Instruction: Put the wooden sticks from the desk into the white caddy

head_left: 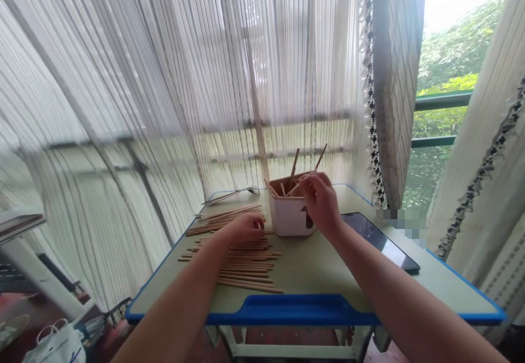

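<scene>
A white box-shaped holder [289,218] with a brown inside stands toward the back of the table, with several wooden chopsticks [294,165] sticking up out of it. At its right rim my right hand [322,199] is closed in a pinch, and a chopstick [293,189] slants from its fingertips into the holder. My left hand [246,227] lies low over the chopsticks laid out left of the holder, its fingers curled. What those fingers hold, if anything, is hidden. Many loose chopsticks [250,267] lie in rough rows, partly under my left forearm.
Behind the rows lies a metal spoon [252,190]. A dark tablet [379,243] rests on the right side of the table [315,275], which has a blue edge and front tray [297,304]. Sheer curtains [229,78] hang close behind.
</scene>
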A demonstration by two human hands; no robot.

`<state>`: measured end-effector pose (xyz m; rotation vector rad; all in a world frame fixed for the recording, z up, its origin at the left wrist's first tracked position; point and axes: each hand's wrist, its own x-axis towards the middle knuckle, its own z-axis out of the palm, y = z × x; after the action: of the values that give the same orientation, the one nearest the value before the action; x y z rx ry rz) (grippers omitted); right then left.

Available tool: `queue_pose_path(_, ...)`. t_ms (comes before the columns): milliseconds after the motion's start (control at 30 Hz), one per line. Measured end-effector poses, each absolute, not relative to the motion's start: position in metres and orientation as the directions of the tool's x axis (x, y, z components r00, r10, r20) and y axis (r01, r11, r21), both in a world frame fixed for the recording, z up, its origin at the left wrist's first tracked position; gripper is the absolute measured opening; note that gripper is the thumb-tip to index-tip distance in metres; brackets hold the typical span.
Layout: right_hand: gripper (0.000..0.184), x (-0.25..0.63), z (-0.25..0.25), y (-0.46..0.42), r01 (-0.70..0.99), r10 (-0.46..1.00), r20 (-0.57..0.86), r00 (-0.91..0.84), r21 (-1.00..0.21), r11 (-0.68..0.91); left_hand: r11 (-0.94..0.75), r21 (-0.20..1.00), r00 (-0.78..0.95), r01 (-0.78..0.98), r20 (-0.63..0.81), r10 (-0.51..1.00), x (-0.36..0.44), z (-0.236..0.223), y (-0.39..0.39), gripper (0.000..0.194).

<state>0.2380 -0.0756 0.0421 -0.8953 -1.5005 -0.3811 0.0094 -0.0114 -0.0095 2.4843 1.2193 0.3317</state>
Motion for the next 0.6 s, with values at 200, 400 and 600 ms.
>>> queue_pose_path(200,0.018,0.229,0.031,-0.070,0.863,0.380,0.925,0.007,-0.197,0.464,-0.559,0.370,0.590,0.742,0.036,0.807,0.006,-0.010,-0.009,0.024)
queue_pose_path(400,0.025,0.233,0.038,-0.077,0.840,0.275,0.956,0.102,-0.231,0.491,-0.547,0.301,0.572,0.781,0.006,0.821,0.005,-0.010,-0.010,0.018)
queue_pose_path(600,0.030,0.235,0.039,-0.087,0.793,0.067,0.997,-0.035,-0.013,0.609,-0.578,0.260,0.587,0.773,0.050,0.808,0.007,-0.011,-0.009,0.017)
